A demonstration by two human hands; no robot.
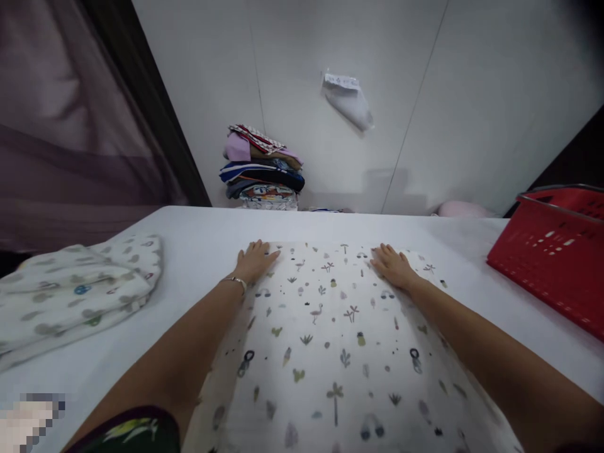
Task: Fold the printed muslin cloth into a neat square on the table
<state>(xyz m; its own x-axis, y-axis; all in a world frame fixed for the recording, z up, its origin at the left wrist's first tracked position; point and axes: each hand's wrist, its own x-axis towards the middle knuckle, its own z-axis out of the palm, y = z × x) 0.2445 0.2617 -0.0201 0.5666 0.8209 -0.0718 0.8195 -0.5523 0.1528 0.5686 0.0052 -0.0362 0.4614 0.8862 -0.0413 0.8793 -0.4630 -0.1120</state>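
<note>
A white cloth (330, 340) printed with palm trees, flamingos, pineapples and cacti lies spread over the table in front of me, its near end running out of view. My left hand (253, 261) rests flat with fingers spread on its far left corner; a bracelet circles that wrist. On the far right part of the cloth, my right hand (392, 265) also presses down flat with the fingers apart. Neither hand grips anything.
The white table (198, 233) holds a bunched, patterned white cloth (89, 289) on the left and a red plastic basket (547, 258) on the right. Beyond the far edge stands a stack of folded clothes (264, 170) against the wall. A curtain (80, 126) hangs at left.
</note>
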